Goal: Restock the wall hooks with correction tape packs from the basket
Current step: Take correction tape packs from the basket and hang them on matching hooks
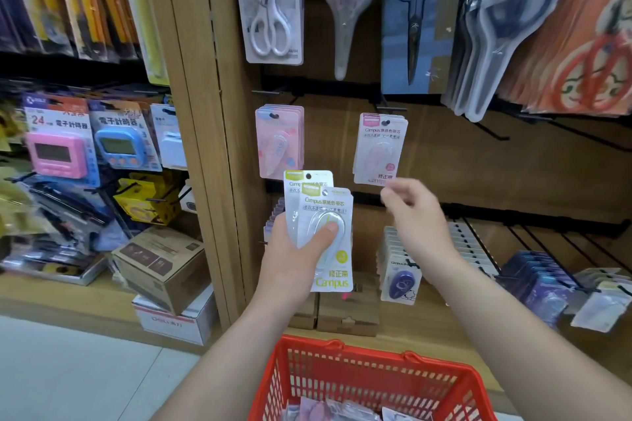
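Note:
My left hand (295, 258) grips a small stack of green-trimmed Campus correction tape packs (323, 231), thumb pressed on the front blister. My right hand (415, 212) hovers just below a pink Campus pack (379, 149) hanging on a wall hook (386, 122); its fingers are loosely curled and hold nothing. Another hook to the left carries several pink floral packs (278, 142). The red basket (342, 376) sits below my arms with a few more packs lying in its bottom.
Packaged scissors (273, 3) hang on the row above. Purple tape packs (398, 278) and other packs fill lower hooks to the right. Cardboard boxes (160, 267) and hanging timers (58, 147) stand on the left, beyond the wooden divider (205, 133).

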Available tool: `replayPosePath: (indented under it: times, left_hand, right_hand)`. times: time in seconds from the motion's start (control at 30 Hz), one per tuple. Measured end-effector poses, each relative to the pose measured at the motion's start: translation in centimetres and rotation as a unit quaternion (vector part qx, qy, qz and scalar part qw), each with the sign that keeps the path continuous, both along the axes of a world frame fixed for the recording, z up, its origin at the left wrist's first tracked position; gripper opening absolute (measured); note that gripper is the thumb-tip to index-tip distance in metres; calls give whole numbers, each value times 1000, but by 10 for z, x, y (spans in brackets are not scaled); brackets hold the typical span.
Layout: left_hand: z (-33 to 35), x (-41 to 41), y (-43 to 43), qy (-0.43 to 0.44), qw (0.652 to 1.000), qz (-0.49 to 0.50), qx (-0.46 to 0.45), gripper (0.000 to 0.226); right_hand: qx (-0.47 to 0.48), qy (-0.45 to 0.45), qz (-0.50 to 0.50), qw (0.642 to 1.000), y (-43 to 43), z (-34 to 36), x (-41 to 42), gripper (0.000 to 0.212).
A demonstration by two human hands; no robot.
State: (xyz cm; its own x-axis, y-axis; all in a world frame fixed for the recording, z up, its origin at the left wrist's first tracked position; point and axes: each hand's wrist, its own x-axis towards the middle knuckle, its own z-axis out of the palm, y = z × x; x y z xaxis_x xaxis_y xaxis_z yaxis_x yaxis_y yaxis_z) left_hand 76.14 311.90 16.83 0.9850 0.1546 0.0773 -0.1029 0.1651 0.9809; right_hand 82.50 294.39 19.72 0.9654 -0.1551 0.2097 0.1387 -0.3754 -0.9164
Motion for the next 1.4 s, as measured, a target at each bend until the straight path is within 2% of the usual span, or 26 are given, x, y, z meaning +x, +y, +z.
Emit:
replayPosePath:
  times: [0.03, 0.1, 0.17, 0.3, 0.43, 0.53, 0.67, 0.8, 0.93, 1.13, 1.23, 1.4]
  left_hand:
    - [-2, 0, -1, -2, 1000, -6, 1, 21]
    - [-6, -2, -5, -3, 1000, -15, 6, 21]
    - [-10, -2, -11, -1, 999, -33, 23, 32]
    - [-18, -7, -27, 4, 997, -58, 60, 49]
    - [-24, -15, -50, -6, 995, -75, 66, 35]
    - [-32, -17, -71, 28, 994, -76, 72, 20]
    - [-44, -18, -107, 43, 989, -85, 114, 21]
    - [-51, -22, -143, 38, 984, -107, 138, 18]
    - [-64, -21, -183, 59, 977, -125, 161, 21]
    - [-91, -17, -252, 69, 966, -169, 185, 29]
    - [-101, -10, -281, 75, 963, -181, 187, 38]
    - [-108, 8, -312, 60, 959, -201, 189, 35]
  right_hand:
    - [39, 28, 54, 997, 1, -2, -14, 15]
    - [76, 71, 136, 985, 1, -7, -37, 14]
    - [93, 89, 167, 978, -2, -14, -50, 18]
    - [125, 101, 163, 973, -17, -23, -63, 35]
    - [114, 125, 158, 973, -41, -38, -67, 29]
    - [157, 147, 149, 965, -66, -48, -71, 26]
    - [170, 145, 126, 967, -106, -56, -75, 27]
    - [159, 131, 80, 975, -163, -64, -75, 27]
    - [193, 110, -24, 975, -243, -90, -84, 22]
    - [240, 85, -231, 939, -356, -162, -99, 22]
    - [251, 87, -267, 926, -391, -181, -92, 27]
    - [246, 76, -266, 929, -420, -185, -62, 29]
